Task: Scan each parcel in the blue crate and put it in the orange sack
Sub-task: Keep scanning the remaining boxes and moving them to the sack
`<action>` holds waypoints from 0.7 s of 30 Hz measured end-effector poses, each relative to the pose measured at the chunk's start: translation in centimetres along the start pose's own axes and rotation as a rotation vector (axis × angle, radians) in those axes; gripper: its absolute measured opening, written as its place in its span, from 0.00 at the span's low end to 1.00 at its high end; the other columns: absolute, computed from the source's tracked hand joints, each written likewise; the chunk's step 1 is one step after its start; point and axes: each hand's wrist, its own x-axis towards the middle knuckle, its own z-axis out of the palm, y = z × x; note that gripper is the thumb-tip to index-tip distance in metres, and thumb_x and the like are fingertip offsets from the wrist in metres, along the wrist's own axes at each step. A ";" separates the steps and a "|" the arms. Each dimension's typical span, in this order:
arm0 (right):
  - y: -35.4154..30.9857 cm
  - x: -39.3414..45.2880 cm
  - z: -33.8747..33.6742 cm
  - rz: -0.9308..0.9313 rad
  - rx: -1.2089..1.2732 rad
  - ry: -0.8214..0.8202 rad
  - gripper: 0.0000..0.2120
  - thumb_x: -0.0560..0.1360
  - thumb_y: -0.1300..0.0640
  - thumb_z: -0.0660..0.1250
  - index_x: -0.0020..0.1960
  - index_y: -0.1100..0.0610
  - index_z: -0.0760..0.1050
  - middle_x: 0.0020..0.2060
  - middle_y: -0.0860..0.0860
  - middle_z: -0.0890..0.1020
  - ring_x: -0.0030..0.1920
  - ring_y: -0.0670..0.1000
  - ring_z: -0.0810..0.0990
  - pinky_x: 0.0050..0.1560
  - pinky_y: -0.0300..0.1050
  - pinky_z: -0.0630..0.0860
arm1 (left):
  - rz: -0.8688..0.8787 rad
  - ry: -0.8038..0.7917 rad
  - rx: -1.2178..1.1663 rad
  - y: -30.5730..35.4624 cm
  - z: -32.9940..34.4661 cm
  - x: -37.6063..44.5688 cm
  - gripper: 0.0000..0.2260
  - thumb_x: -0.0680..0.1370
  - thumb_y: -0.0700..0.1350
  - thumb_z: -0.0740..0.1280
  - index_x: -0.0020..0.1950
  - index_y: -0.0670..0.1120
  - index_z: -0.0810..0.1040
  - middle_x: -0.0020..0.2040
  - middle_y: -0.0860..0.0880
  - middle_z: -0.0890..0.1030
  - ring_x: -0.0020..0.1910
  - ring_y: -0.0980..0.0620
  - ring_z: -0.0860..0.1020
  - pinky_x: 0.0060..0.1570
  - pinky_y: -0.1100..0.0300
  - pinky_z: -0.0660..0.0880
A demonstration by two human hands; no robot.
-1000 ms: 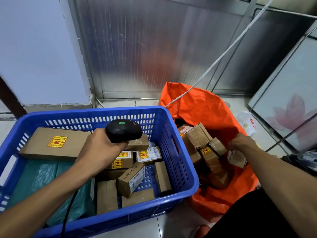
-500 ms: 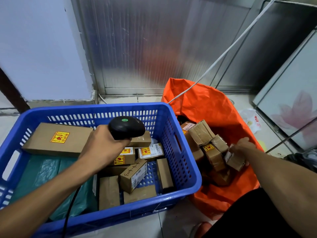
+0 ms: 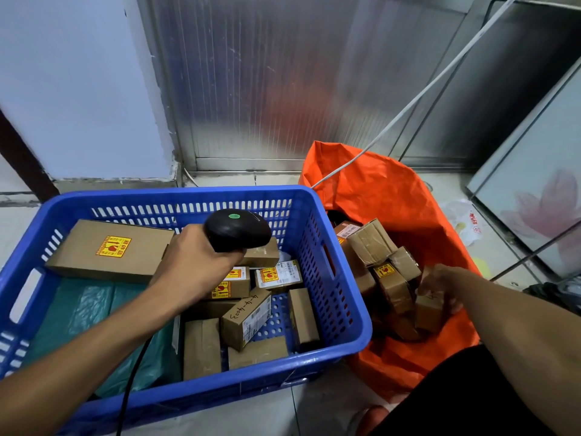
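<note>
A perforated blue plastic crate (image 3: 345,328) is set on the floor, its right rim touching the crinkled orange woven sack (image 3: 393,196); bare crate floor is exposed between the loose cardboard parcels. A black corded handheld scanner (image 3: 239,229) is gripped in the left hand (image 3: 195,262) above the crate. A small brown cardboard parcel (image 3: 429,311) is held by the curled right hand (image 3: 440,283) inside the sack, beside roughly six taped cartons.

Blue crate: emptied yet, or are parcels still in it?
Not empty. The blue crate still holds several cardboard parcels and a green bag.
</note>
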 end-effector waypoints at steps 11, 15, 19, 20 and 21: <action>-0.8 0.4 -1.1 -0.064 0.025 0.119 0.08 0.82 0.60 0.62 0.50 0.65 0.72 0.38 0.58 0.72 0.35 0.55 0.72 0.41 0.49 0.71 | -0.011 0.031 0.002 0.0 -0.3 0.2 0.08 0.73 0.44 0.75 0.48 0.51 0.78 0.37 0.47 0.82 0.39 0.50 0.81 0.39 0.55 0.78; -4.3 -0.8 -2.5 -0.223 0.142 0.327 0.11 0.79 0.56 0.61 0.43 0.64 0.72 0.40 0.61 0.80 0.34 0.58 0.79 0.35 0.45 0.74 | -0.028 0.043 -0.007 0.2 -0.5 0.3 0.08 0.73 0.45 0.75 0.50 0.49 0.80 0.38 0.46 0.83 0.41 0.48 0.82 0.42 0.52 0.80; -9.2 -3.0 -2.5 -0.394 0.133 0.402 0.10 0.75 0.56 0.61 0.43 0.63 0.75 0.37 0.60 0.82 0.36 0.59 0.82 0.38 0.49 0.79 | -0.036 0.047 -0.016 0.2 -0.6 0.4 0.11 0.73 0.44 0.76 0.53 0.47 0.81 0.39 0.46 0.83 0.41 0.48 0.82 0.44 0.49 0.82; -10.2 -3.5 -2.3 -0.428 0.131 0.392 0.10 0.73 0.56 0.61 0.43 0.62 0.76 0.37 0.60 0.83 0.36 0.60 0.84 0.40 0.52 0.82 | -0.035 0.046 -0.014 0.1 -0.6 0.3 0.12 0.73 0.44 0.76 0.55 0.46 0.81 0.39 0.46 0.83 0.41 0.48 0.82 0.43 0.51 0.81; -11.0 -3.9 -2.0 -0.456 0.131 0.376 0.10 0.72 0.56 0.61 0.43 0.62 0.77 0.36 0.59 0.84 0.34 0.59 0.84 0.42 0.55 0.84 | -0.034 0.046 -0.012 0.1 -0.6 0.3 0.13 0.73 0.44 0.76 0.56 0.46 0.81 0.40 0.47 0.83 0.41 0.49 0.82 0.42 0.53 0.80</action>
